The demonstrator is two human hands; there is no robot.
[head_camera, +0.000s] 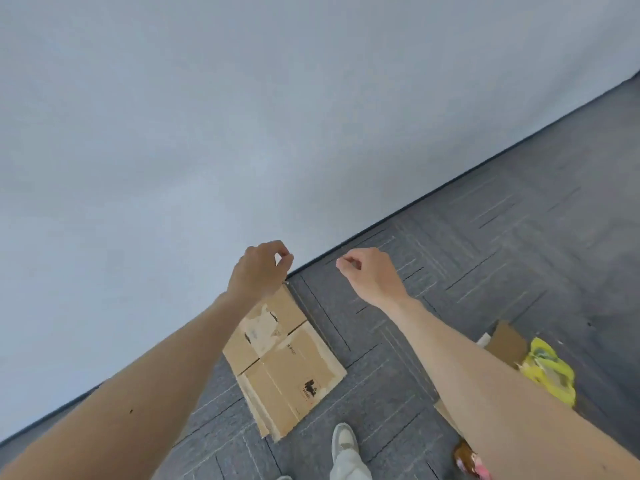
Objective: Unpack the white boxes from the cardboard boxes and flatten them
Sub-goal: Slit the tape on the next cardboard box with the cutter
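Observation:
A flattened brown cardboard box (282,362) lies on the grey carpet beside the wall, with torn tape and a label on its top face. My left hand (261,268) hangs in the air above its far end, fingers loosely curled and holding nothing. My right hand (370,273) hovers to the right over the carpet, fingers loosely curled and empty too. A brown cardboard piece (507,342) shows to the right, partly behind my right forearm. No white box is in view.
A pale grey wall (207,133) fills the upper left and meets the carpet (502,237) along a dark baseboard. Crumpled yellow plastic (549,370) lies by the right cardboard. My light shoe (343,441) stands near the flattened box. A small brown and pink object (469,457) sits at lower right.

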